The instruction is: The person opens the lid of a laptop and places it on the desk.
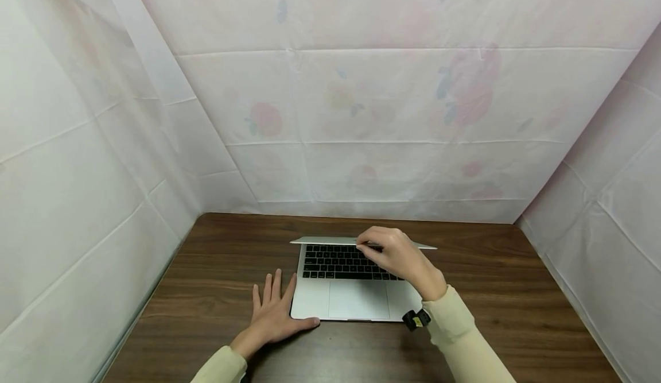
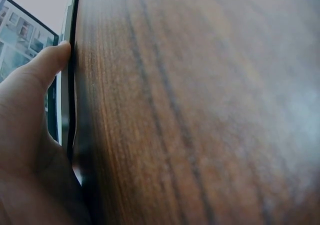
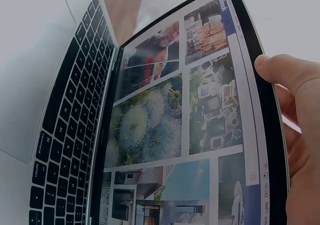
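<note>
A silver laptop (image 1: 315, 302) with a black keyboard (image 1: 330, 262) stands on the table, its lid (image 1: 325, 240) raised and leaning forward over the keys. At the lid's top edge my right hand (image 1: 395, 254) pinches the rim. The right wrist view shows the thumb (image 3: 272, 67) on the black bezel and the other fingers behind the lid. A lit screen (image 3: 150, 110) displays a page of several photos. My left hand (image 1: 276, 312) rests spread beside the base's left edge, thumb on its front left corner. In the left wrist view that thumb (image 2: 52, 60) touches the laptop's edge.
The dark wood table (image 1: 217, 291) extends around the laptop on all sides. White curtains with faded fruit prints (image 1: 361, 96) hang behind it and at both sides. A small black device (image 1: 416, 319) is worn at the right wrist.
</note>
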